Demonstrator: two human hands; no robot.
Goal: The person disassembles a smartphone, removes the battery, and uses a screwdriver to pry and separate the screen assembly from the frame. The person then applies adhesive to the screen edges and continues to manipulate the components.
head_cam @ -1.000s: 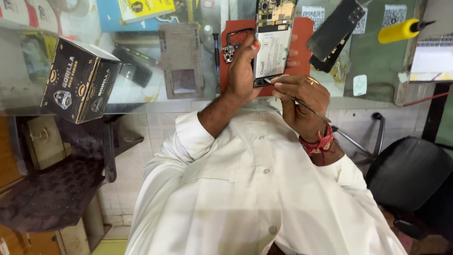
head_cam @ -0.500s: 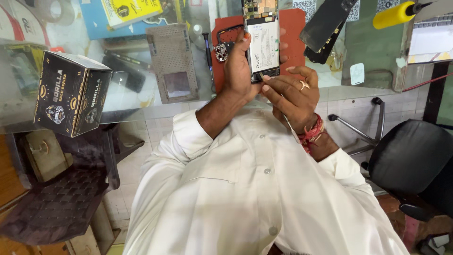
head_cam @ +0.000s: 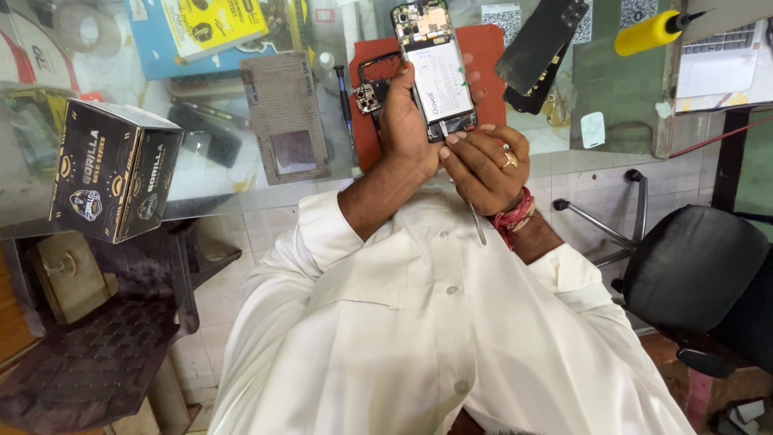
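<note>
- I am holding the opened phone (head_cam: pixel 439 76) upright over the red mat (head_cam: pixel 487 56), well above the glass counter (head_cam: pixel 201 173), with its white battery and bare circuit board facing me.
- My left hand (head_cam: pixel 407 121) is gripping the phone's left edge, the thumb lying across its face and the fingertips showing past the far edge.
- My right hand (head_cam: pixel 483 161) has closed in over the last second: it was sitting a little below and beside the phone, and its fingertips are now pressing against the phone's lower end.
- That hand is pinching a thin metal tool (head_cam: pixel 477 221), whose shaft is hanging down past my wrist; the working tip is hidden behind my fingers.
- I judge the work is now settling on the bottom edge of the battery, with the phone steadied between both hands.
- A black back cover (head_cam: pixel 541 44) is lying on the mat's right corner, just beside the phone, and a black phone frame (head_cam: pixel 372 84) is showing behind my left hand.
- A yellow-handled screwdriver (head_cam: pixel 648 32), a laptop (head_cam: pixel 717 68), a grey perforated plate (head_cam: pixel 282 113) and a black box (head_cam: pixel 113 169) are spread well apart along the counter.
- Nothing is crowding my hands; only my own fingers are blocking my sight of the tool tip.
</note>
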